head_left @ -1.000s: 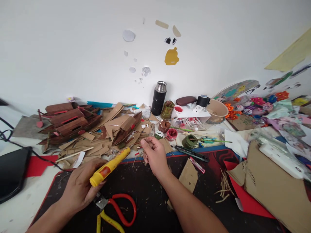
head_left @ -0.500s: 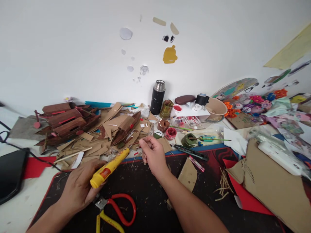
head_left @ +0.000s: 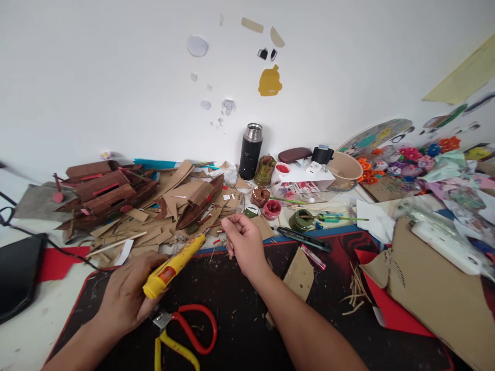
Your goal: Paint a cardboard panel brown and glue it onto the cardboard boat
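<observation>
My left hand [head_left: 129,291] is wrapped round a yellow glue gun [head_left: 174,265], whose narrow end points away and to the right. Just right of that end, my right hand [head_left: 244,245] is closed in a pinch above the dark mat. Whatever sits between its fingertips is too small to make out. Below my left hand lie scissors [head_left: 185,330] with one red and one yellow handle, their blades hidden. Beyond both hands, a small brown model boat [head_left: 199,203] rests on a heap of cardboard scraps [head_left: 154,232].
More brown model boats [head_left: 108,190] stand at the left. Behind the mat are a black flask [head_left: 250,154], paint jars [head_left: 271,208] and a cutter knife [head_left: 304,239]. A large cardboard piece [head_left: 436,293] lies at the right, and a black device [head_left: 19,270] at the left edge.
The view has shifted slightly, so the wall and back items sit a little higher. Both hands keep almost the same pose, the glue gun still in my left.
</observation>
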{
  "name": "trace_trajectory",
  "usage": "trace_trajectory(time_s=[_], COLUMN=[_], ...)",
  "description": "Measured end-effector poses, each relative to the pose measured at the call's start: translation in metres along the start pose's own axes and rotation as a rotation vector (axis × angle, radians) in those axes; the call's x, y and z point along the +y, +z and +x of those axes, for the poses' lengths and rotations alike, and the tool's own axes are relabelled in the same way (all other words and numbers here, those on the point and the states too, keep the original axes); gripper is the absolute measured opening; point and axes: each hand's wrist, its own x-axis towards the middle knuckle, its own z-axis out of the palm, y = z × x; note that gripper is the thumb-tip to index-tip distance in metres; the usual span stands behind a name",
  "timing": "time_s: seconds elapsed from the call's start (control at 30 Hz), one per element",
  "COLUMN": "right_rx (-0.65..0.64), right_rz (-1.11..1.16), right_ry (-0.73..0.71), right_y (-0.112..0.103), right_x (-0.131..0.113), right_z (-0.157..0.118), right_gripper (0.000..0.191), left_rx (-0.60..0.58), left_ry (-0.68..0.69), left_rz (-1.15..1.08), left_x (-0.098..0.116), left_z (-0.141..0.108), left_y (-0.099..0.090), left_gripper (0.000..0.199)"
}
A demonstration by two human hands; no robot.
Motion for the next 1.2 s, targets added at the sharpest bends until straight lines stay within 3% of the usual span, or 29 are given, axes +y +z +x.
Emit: trace_trajectory(time_s=[0.87, 1.2], right_rx=[-0.001, 0.003], right_rz=[-0.005, 0.027], right_ry=[0.016, 0.020], right_y=[0.001, 0.000], right_x=[0.001, 0.004], right_z=[0.000, 0.001], right_gripper=[0.031, 0.030], left_rx=[0.024, -0.002], left_ry=[-0.086, -0.018], left_rz=[-0.013, 0.005], left_x=[0.005, -0.006], left_z=[0.000, -0.004], left_y=[0.002, 0.003], left_gripper=[0.021, 0.022])
